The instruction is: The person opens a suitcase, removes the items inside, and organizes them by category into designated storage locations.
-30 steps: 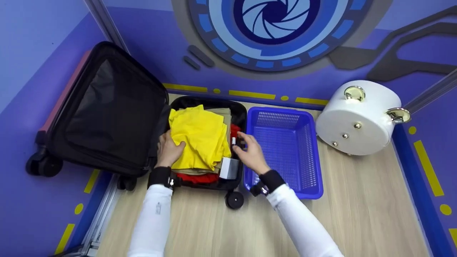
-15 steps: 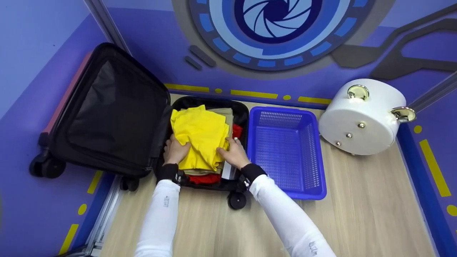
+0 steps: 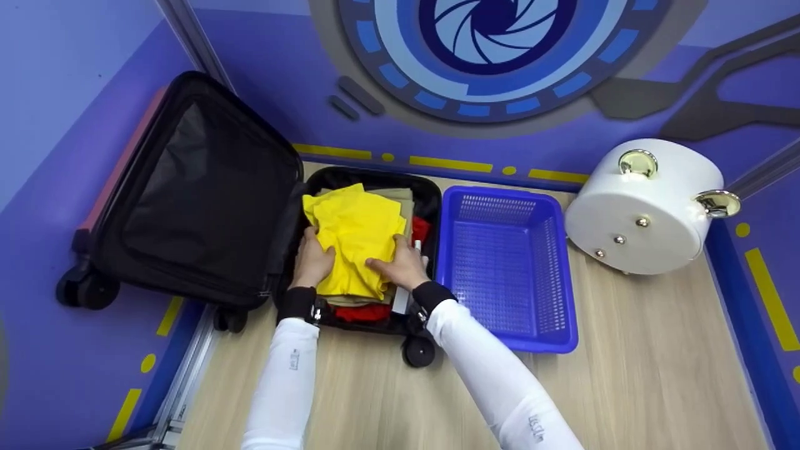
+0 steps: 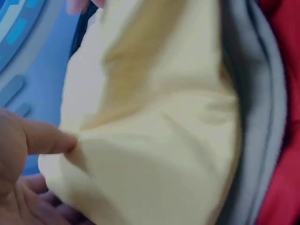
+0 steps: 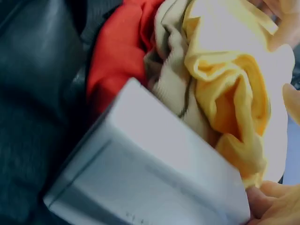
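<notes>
A folded yellow garment (image 3: 357, 231) lies on top of a beige garment (image 3: 404, 194) and a red one (image 3: 362, 312) in an open black-lined suitcase (image 3: 375, 178). My left hand (image 3: 314, 262) grips the garment's left edge, thumb on top and fingers down its side. At the opposite edge my right hand (image 3: 403, 265) holds it likewise, the thumb on the cloth. Beside the right hand a white box (image 5: 168, 150) stands in the suitcase corner, partly hidden by the wrist in the head view. The fingertips at the sides are mostly hidden.
The suitcase lid (image 3: 212, 187) leans open at the left wall. A blue plastic basket (image 3: 570, 300) stands right of the suitcase. Farther right lies a white drum-shaped thing (image 3: 631, 231) with gold handles. A suitcase wheel (image 3: 419, 352) sticks out at the front.
My right hand has moved left from beside the suitcase's right rim onto the yellow garment. My left hand has stayed at the left edge, and the garment has hardly moved.
</notes>
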A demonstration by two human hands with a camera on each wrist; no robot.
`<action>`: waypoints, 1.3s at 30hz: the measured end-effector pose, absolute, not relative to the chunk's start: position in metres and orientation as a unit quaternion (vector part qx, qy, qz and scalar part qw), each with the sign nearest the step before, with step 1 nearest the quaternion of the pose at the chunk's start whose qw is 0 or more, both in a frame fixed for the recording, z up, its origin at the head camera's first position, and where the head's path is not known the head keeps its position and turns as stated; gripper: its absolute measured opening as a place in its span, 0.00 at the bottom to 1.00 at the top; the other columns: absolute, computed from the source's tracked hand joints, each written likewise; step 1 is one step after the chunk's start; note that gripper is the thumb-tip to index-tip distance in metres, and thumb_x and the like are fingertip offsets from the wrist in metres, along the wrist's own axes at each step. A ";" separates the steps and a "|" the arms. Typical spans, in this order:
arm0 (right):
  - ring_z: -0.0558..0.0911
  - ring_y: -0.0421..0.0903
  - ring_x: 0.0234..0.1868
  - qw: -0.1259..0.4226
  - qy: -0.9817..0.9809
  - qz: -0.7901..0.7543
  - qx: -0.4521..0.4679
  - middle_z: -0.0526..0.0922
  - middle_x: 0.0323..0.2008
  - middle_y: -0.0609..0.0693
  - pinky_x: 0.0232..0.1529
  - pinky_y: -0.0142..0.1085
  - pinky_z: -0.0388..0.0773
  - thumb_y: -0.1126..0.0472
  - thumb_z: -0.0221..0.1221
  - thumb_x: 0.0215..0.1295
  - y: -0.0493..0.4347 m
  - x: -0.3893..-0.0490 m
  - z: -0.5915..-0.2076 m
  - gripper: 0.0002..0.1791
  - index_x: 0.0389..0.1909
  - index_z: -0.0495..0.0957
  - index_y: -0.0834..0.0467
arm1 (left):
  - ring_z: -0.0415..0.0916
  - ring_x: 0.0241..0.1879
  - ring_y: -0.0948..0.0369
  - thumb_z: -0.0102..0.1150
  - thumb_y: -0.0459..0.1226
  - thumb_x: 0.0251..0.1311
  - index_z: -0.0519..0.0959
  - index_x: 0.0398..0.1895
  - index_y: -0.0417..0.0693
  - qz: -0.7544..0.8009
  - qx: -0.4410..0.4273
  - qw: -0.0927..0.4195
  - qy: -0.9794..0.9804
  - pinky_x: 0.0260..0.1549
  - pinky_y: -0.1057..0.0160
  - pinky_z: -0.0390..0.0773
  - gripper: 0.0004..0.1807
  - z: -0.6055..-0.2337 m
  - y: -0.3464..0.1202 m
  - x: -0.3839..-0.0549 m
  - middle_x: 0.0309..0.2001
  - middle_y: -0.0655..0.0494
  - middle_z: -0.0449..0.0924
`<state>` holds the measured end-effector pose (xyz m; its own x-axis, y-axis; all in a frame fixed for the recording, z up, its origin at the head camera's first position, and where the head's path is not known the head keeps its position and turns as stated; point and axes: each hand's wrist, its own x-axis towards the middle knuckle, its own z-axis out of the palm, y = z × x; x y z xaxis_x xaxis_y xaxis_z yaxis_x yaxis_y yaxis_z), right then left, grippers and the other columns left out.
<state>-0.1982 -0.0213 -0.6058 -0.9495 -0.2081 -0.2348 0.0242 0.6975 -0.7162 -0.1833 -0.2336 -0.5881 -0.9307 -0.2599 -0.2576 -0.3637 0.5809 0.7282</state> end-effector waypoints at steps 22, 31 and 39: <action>0.68 0.53 0.74 -0.076 0.773 -0.622 -0.104 0.73 0.69 0.59 0.77 0.47 0.58 0.76 0.54 0.67 0.052 -0.206 -0.535 0.32 0.73 0.71 0.61 | 0.59 0.75 0.41 0.50 0.29 0.72 0.62 0.80 0.46 0.523 0.021 -0.018 0.852 0.68 0.47 0.65 0.33 -0.512 -0.184 -0.180 0.80 0.40 0.55; 0.63 0.58 0.77 -0.177 0.745 -0.638 -0.082 0.68 0.73 0.65 0.79 0.46 0.52 0.82 0.52 0.67 0.133 -0.179 -0.510 0.32 0.73 0.67 0.70 | 0.58 0.77 0.49 0.54 0.27 0.69 0.63 0.80 0.48 0.526 0.168 -0.040 0.833 0.74 0.49 0.60 0.35 -0.494 -0.119 -0.188 0.79 0.43 0.59; 0.67 0.54 0.73 -0.256 0.734 -0.627 -0.057 0.69 0.69 0.73 0.77 0.39 0.57 0.84 0.50 0.64 0.168 -0.154 -0.488 0.29 0.68 0.67 0.78 | 0.55 0.79 0.49 0.53 0.27 0.72 0.60 0.82 0.52 0.525 0.218 -0.002 0.823 0.76 0.53 0.58 0.37 -0.502 -0.066 -0.201 0.81 0.42 0.54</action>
<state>-0.1544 0.1683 -0.4878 -0.8623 0.2369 0.4475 -0.4051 0.2075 -0.8904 -0.2006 -0.0658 -0.5024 -0.9048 0.3570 0.2321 0.3611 0.3542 0.8626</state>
